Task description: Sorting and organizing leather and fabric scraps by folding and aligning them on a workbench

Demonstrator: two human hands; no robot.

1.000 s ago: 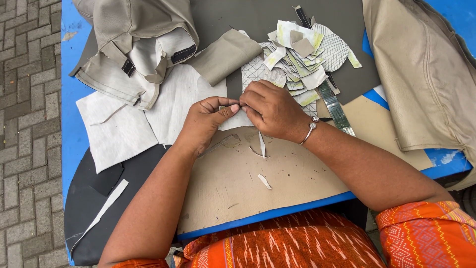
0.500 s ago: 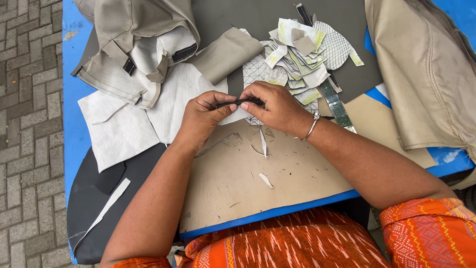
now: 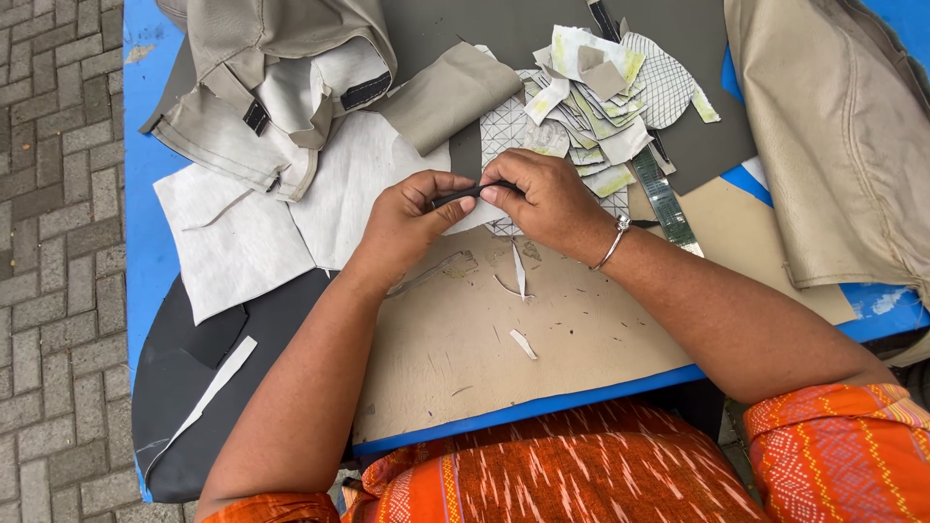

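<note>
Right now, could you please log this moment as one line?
left hand: pinches black strip | right hand: pinches other end | strip: above tan board | behind: pile of cut pieces

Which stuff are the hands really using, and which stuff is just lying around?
In use:
- left hand and right hand, pinching a thin dark strip between them
- tan board under the hands

Lying about:
- pile of cut patches
- white sheets
- beige cover
- ruler
- black sheet
</note>
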